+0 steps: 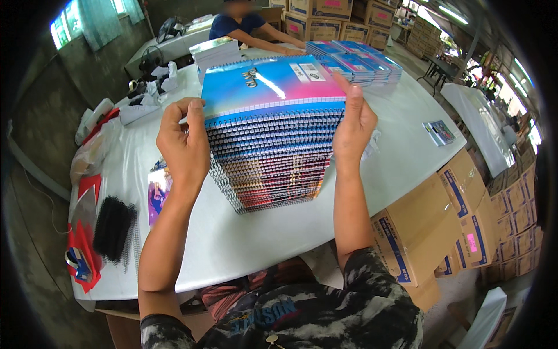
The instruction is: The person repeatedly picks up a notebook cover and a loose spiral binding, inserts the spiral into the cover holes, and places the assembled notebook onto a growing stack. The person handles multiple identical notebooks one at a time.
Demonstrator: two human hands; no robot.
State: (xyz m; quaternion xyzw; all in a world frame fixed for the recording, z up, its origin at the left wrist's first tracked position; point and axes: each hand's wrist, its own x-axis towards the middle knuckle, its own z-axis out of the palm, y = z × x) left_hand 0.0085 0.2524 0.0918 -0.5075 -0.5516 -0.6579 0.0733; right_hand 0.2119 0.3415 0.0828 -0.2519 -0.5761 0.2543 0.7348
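A tall stack of spiral notebooks [273, 157] stands on the table in front of me, wire bindings at both near and far ends. The top notebook [250, 84] has a glossy blue and pink cover with a white label. At its near left corner, my left hand [185, 139] is closed with thumb and fingers pinching the edge. My right hand [353, 125] grips the near right corner, thumb up and fingers along the side. Whether the top notebook is lifted off the stack is hard to tell. Lower notebooks show reddish and yellow edges.
Across the white table [395, 157], a person [238, 26] reaches toward stacked notebooks [357, 61]. Black binding wires [113, 230] and a tape roll [78, 262] lie at the left. A small notebook pile [439, 132] sits at right, near an open carton [418, 221].
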